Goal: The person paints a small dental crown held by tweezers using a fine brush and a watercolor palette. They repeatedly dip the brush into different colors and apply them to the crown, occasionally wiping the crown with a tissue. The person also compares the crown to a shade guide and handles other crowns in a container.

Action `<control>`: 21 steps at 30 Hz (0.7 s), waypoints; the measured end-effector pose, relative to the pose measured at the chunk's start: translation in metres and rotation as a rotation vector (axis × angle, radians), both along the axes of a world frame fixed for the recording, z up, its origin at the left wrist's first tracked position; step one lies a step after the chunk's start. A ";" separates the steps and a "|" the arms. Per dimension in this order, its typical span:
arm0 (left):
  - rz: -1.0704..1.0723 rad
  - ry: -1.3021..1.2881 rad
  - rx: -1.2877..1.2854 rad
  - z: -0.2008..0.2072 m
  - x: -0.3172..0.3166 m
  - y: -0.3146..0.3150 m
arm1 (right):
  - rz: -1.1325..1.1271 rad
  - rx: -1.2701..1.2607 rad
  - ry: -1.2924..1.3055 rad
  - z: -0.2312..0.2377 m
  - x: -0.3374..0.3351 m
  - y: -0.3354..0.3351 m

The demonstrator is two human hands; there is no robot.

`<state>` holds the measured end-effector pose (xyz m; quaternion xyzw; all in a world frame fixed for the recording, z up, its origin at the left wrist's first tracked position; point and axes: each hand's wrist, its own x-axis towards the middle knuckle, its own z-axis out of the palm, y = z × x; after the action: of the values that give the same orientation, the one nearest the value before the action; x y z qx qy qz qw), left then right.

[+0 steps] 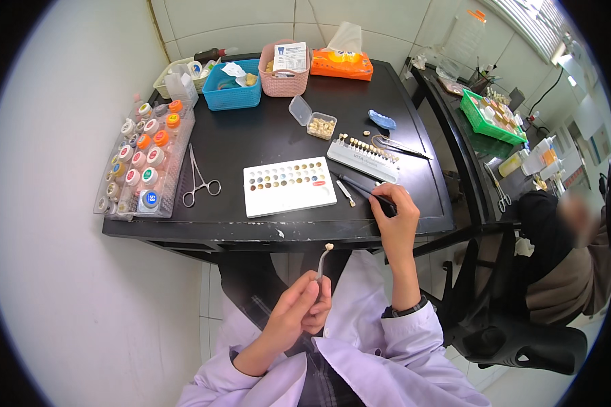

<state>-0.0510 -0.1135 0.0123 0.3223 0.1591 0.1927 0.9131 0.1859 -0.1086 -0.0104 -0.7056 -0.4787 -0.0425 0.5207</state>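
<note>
Left grip (297,308) holds curved holder (321,262), tooth (329,247) just beyond, at tip; right grip (398,209) pinches dark tool (360,188), palette (270,203) to its left. Likely colour pick-up; next calls for steady tooth.

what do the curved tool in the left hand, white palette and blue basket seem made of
Curved tool in the left hand: probably smooth metal, from its slim, silvery shank.
White palette: smooth ceramic or plastic, evenly white; the look leaves it open.
Blue basket: likely moulded plastic, with uniform colour and a perforated wall.
</note>
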 end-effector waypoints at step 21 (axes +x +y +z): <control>0.069 0.054 0.035 0.002 -0.001 0.000 | -0.114 0.346 0.282 -0.018 0.001 -0.011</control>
<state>-0.0525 -0.1137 0.0146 0.3374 0.1912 0.2182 0.8955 0.1872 -0.1198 -0.0287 -0.6306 -0.3464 -0.0542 0.6923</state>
